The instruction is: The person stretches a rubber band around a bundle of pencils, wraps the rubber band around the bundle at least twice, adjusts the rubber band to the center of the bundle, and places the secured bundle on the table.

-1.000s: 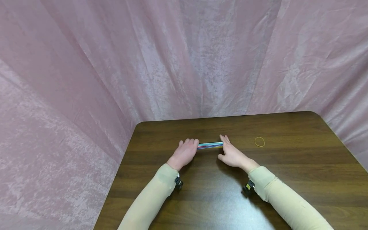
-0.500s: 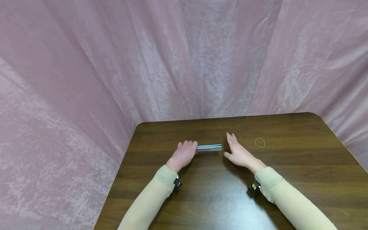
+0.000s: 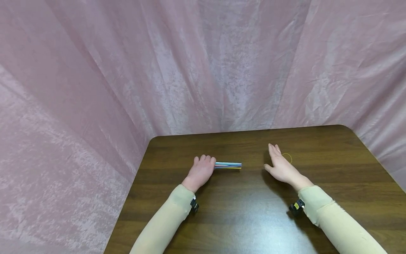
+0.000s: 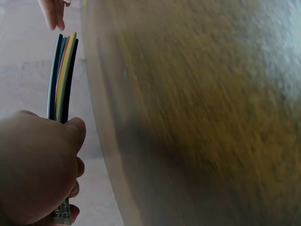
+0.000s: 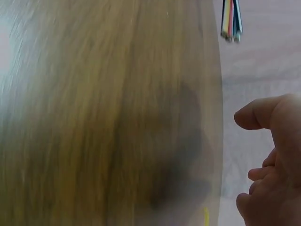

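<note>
My left hand [image 3: 200,172] grips a bundle of thin, stick-like coloured pencils [image 3: 228,165] by one end. The rest of the bundle points right, above the table. In the left wrist view the pencils [image 4: 62,77] show teal, yellow, red and black sides with blunt ends, and a short printed end pokes out below the fist. My right hand [image 3: 282,170] is apart from them, thumb spread and nothing held. A thin yellow rubber band [image 3: 290,156] lies just behind its fingers, partly hidden; the right wrist view catches a sliver of this band [image 5: 206,216].
A brown wood-grain table [image 3: 241,211] with rounded far corners lies under both hands. Pink velvet curtain [image 3: 222,70] hangs behind the table and along its sides. Wrist cameras sit at both cuffs.
My right hand has come off the free end of the pencils and moved right, to beside the rubber band. My left hand keeps its grip and has shifted slightly left.
</note>
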`<state>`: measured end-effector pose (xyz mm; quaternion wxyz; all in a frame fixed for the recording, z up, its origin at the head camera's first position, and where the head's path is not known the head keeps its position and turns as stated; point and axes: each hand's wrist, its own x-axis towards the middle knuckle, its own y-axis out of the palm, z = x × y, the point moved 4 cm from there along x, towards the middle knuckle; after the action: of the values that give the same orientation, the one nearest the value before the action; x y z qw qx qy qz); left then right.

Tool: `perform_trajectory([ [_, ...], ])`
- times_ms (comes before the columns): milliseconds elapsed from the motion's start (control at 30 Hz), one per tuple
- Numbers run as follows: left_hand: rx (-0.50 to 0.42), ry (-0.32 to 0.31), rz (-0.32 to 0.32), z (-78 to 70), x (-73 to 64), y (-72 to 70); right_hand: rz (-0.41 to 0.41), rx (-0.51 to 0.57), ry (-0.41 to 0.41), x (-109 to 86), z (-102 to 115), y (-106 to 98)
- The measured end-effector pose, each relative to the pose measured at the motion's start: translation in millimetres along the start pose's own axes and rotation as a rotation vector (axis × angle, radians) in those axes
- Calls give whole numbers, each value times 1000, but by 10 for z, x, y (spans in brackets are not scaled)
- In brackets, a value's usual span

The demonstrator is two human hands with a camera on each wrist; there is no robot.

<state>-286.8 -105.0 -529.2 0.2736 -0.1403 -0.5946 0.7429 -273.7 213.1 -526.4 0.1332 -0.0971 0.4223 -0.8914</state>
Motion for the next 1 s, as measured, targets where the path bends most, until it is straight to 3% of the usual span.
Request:
perform_trajectory([
  [233,-12,-13,13,19,-21,-21,-8,-19,50,-102,-195,-185],
  [500,-19,-10,10,39,-40,-5,-78,-82,105,-205,-448,-389],
  [700,-45,-16,17,35,-20,-4,-136,-190,63,-296,-573,-517],
  [1000,-95,-29,48,23,2,-5,-118,-283,-18,-328,-618,-513],
])
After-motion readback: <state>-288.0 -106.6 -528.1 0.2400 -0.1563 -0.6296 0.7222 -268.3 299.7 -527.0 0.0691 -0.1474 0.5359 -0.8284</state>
